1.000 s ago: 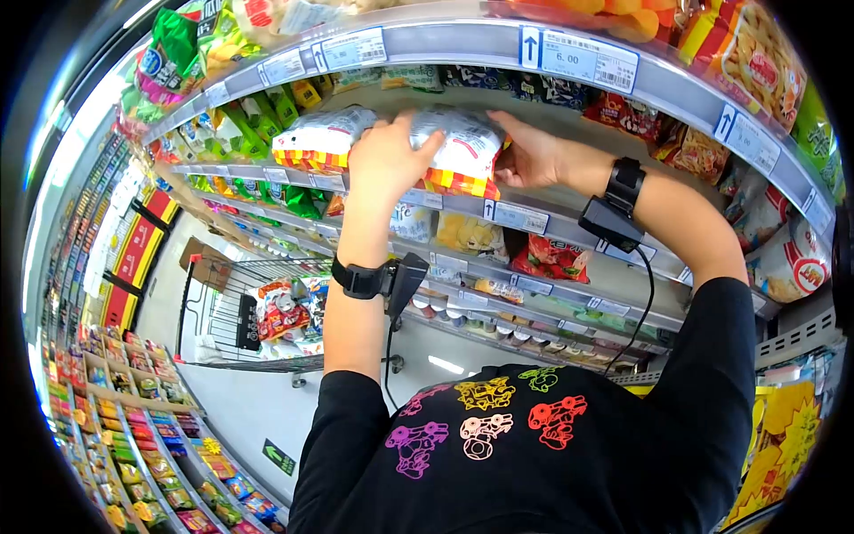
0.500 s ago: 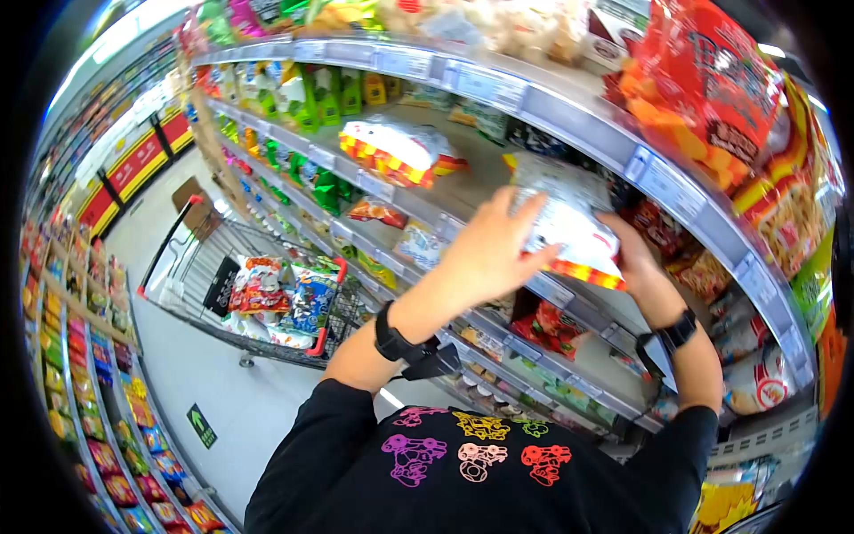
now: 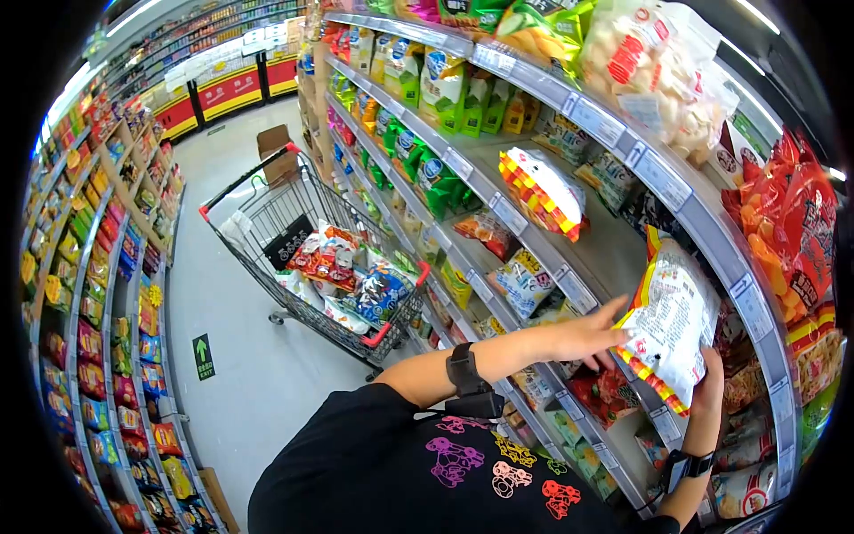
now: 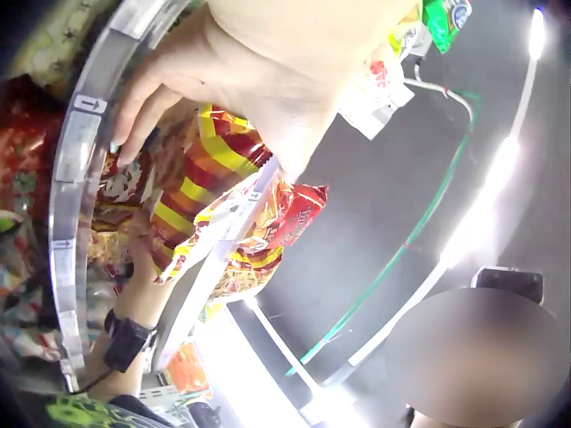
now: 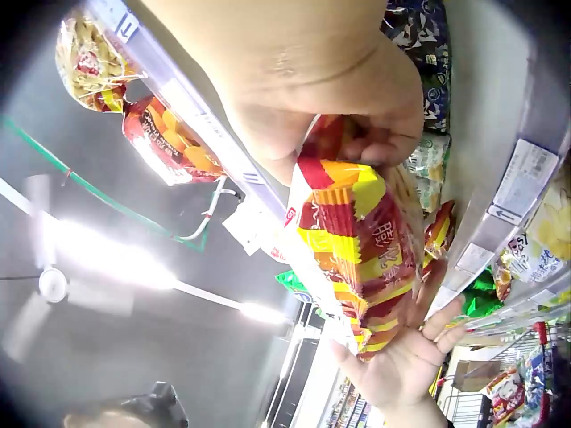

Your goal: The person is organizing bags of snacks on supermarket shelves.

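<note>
A silver-white snack bag (image 3: 667,325) with red and yellow striped edges is held tilted in front of the shelf, its printed white side up. My right hand (image 3: 709,383) grips it by the near right end; in the right wrist view, curled fingers of the right hand (image 5: 384,116) pinch the bag's end (image 5: 357,241). At the opposite end is my left hand (image 3: 592,338), its fingers spread beside the striped edge. The right wrist view shows the palm of the left hand (image 5: 401,366) turned up, fingers extended, right at the bag.
A similar striped bag (image 3: 543,191) lies on the same shelf, farther left. Price-tag rails (image 3: 583,116) run along the shelf edges. A wire shopping cart (image 3: 258,218) with several bags stands in the aisle at left. Snack racks (image 3: 98,338) line the other side.
The snack bag was lifted off its place beside the similar bag, moved right and turned up. My left hand has slid from on top to its left edge. The view has swung left.
</note>
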Available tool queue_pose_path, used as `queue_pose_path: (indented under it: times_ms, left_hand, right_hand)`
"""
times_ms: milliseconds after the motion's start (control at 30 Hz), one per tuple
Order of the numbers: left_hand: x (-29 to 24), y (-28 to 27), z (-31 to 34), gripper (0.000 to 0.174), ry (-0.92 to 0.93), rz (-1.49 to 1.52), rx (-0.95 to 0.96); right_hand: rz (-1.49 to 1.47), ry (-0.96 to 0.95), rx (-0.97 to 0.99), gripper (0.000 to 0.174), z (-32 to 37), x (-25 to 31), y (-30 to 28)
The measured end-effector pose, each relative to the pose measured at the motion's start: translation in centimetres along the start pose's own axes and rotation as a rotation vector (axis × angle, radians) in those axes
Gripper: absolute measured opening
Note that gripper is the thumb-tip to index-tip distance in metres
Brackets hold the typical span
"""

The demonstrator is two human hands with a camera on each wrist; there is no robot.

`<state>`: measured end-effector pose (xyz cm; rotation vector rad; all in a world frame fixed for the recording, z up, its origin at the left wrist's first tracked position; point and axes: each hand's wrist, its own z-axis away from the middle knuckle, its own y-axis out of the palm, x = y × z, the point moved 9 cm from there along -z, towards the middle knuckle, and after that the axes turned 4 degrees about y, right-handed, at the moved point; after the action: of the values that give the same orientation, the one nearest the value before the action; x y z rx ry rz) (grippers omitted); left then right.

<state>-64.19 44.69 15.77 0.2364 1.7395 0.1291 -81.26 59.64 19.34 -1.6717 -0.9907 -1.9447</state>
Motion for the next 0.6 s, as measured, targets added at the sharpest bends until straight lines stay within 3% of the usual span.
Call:
queue_pose_path:
  times_ms: [33, 133, 200, 233, 333, 367, 600]
  left_hand:
    - [0.2, 0.5, 0.5, 0.078, 0.025, 0.013, 0.101]
    - [-0.6, -0.3, 2.2, 0.084, 0.08, 0.167, 0.08]
    - [0.2, -1.0, 2.1, 0.086, 0.165, 0.1, 0.077]
    - [0.7, -1.3, 1.9, 0.087, 0.204, 0.067, 0.074]
    - [0.8, -1.0, 2.7, 0.089, 0.3, -0.059, 0.106]
    - [1.7, -1.5, 3.1, 0.086, 0.203, -0.105, 0.058]
    - [3.4, -1.6, 4.8, 0.084, 0.241, 0.186, 0.119]
  right_hand:
    - [0.036, -0.029, -0.001, 0.043, 0.1, -0.2, -0.5]
    - [0.197, -0.128, 0.042, 0.055, 1.3, -0.3, 2.0]
    - [0.286, -0.245, 0.104, 0.062, 2.7, -0.4, 5.5]
    - [0.369, -0.274, 0.033, 0.072, 3.2, -0.6, 6.1]
    - [0.509, -0.339, 0.003, 0.075, 4.4, -1.4, 7.3]
    - [0.531, -0.345, 0.011, 0.08, 4.6, -1.8, 7.0]
    - [0.679, -0.449, 0.041, 0.086, 7.2, -1.6, 12.4]
